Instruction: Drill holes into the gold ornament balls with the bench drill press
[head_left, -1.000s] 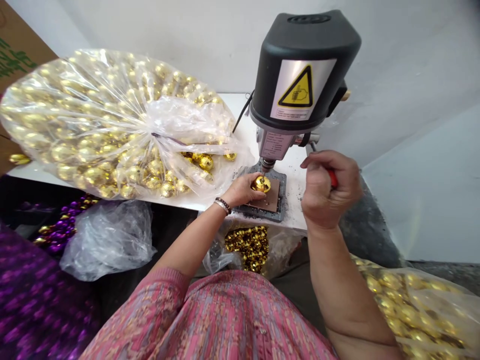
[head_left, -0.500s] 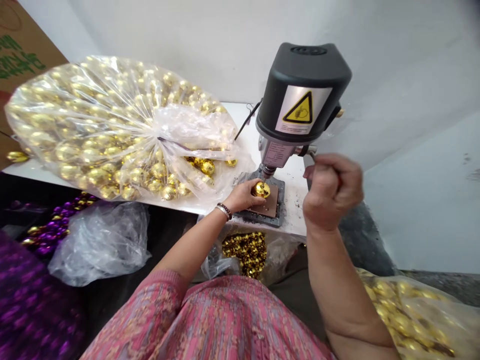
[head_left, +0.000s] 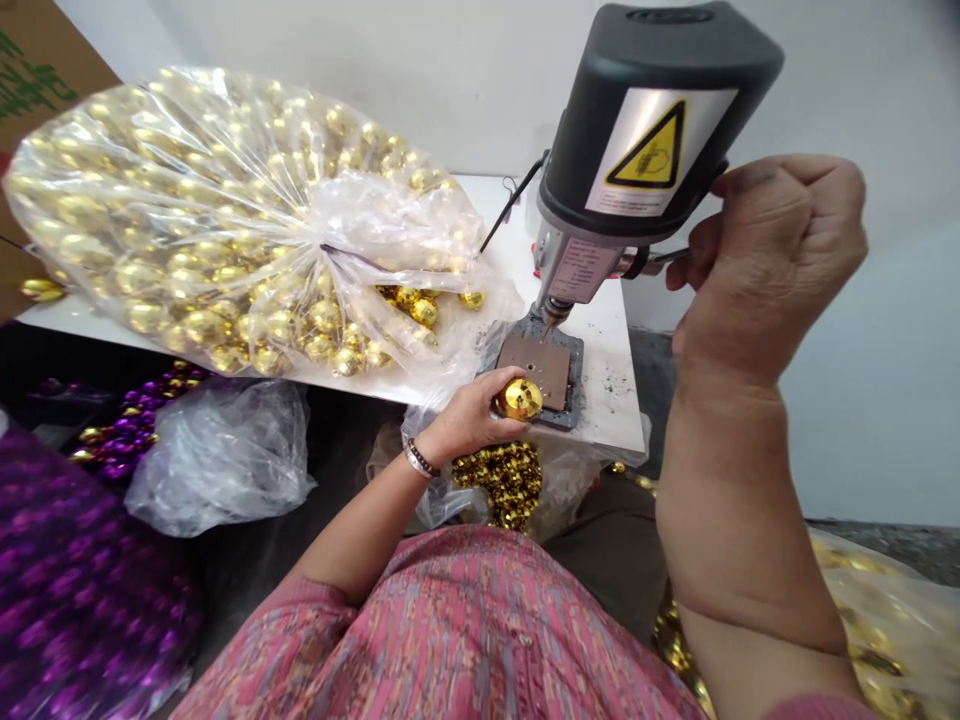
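Between its thumb and fingers, my left hand (head_left: 476, 412) grips a gold ball (head_left: 523, 399) over the front edge of the drill press base (head_left: 576, 385). A brown board (head_left: 551, 362) with a small hole lies on that base. Above the board the drill bit (head_left: 547, 328) points down, apart from the ball. My right hand (head_left: 780, 250) is closed around the lever (head_left: 664, 260) on the right side of the black drill press (head_left: 667, 130), which bears a yellow warning label.
A large clear bag (head_left: 225, 230) of gold balls covers the white table (head_left: 628, 400) at left. Gold beads (head_left: 506, 480) hang below the front edge. Purple beads (head_left: 131, 430) and a crumpled plastic bag (head_left: 221, 455) are at lower left. Black shavings dot the tabletop.
The gold ball has come out from under the bit toward me in my left hand. My right hand and the lever are higher, and the bit is clear of the ball. The view has shifted.
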